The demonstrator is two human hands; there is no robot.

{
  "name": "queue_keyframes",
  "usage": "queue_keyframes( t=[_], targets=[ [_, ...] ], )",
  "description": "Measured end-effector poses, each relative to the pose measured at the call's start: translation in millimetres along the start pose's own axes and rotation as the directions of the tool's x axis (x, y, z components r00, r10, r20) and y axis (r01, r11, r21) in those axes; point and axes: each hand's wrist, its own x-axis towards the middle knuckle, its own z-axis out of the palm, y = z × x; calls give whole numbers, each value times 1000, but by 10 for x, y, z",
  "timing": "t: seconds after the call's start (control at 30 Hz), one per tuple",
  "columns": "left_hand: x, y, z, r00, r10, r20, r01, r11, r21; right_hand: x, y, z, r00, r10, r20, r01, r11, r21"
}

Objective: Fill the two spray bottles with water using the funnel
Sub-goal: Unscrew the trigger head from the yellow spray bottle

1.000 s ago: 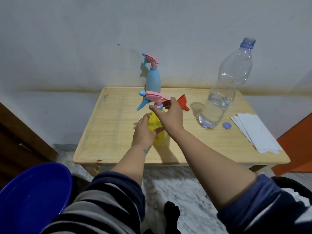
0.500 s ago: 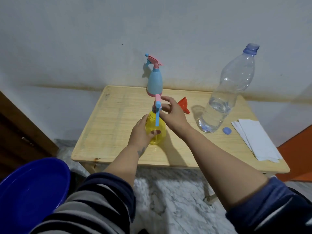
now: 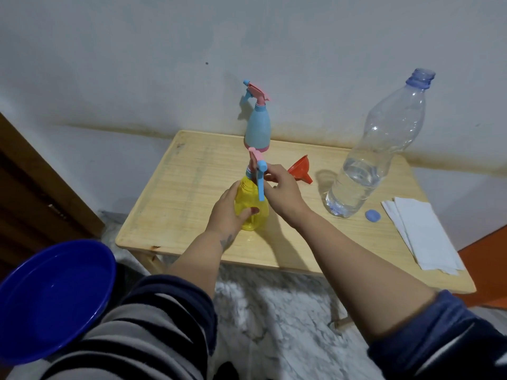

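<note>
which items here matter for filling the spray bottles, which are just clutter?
Job: yellow spray bottle in both hands, blue spray bottle, red funnel, water bottle.
Clutter: blue cap, paper napkins, blue basin.

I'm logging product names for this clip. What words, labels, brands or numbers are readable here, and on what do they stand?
None can be read.
Water bottle: clear, no label in view.
Yellow spray bottle: no print visible; partly hidden by the left hand and right hand.
Blue spray bottle: plain.
Funnel, cap, napkins: no print visible.
</note>
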Motion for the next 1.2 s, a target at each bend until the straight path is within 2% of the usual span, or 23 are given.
queue_keyframes(
  t=[0.13, 0.3, 0.5, 0.67, 0.77, 1.07, 1.2],
  targets=[
    [17, -1, 16, 999, -35, 4, 34, 999, 39, 17, -103, 23, 993, 108, -46, -102, 988, 113],
    [41, -50, 13, 999, -35, 15, 34, 998, 52, 27, -125, 107, 989, 71, -130, -60, 994, 87],
    [26, -48, 12, 1000, -5, 15, 5, 999, 38, 10, -98, -66, 998, -63, 14, 64, 997, -46],
    [30, -43, -12, 1000, 6, 28, -8, 998, 55, 53, -263, -94, 999, -26, 32, 22, 993, 116],
    [36, -50, -13, 999, 1, 36, -4, 997, 72, 101, -399, -148, 999, -44, 31, 39, 989, 143],
    [18, -24, -31, 999, -9, 48, 3, 993, 121, 355, -1017, -529, 976, -153, -157, 177, 973, 147],
    [16, -21, -39, 998, -9, 59, 2, 993, 121, 503, -1135, -712, 968, -149, -201, 166, 984, 71]
  ],
)
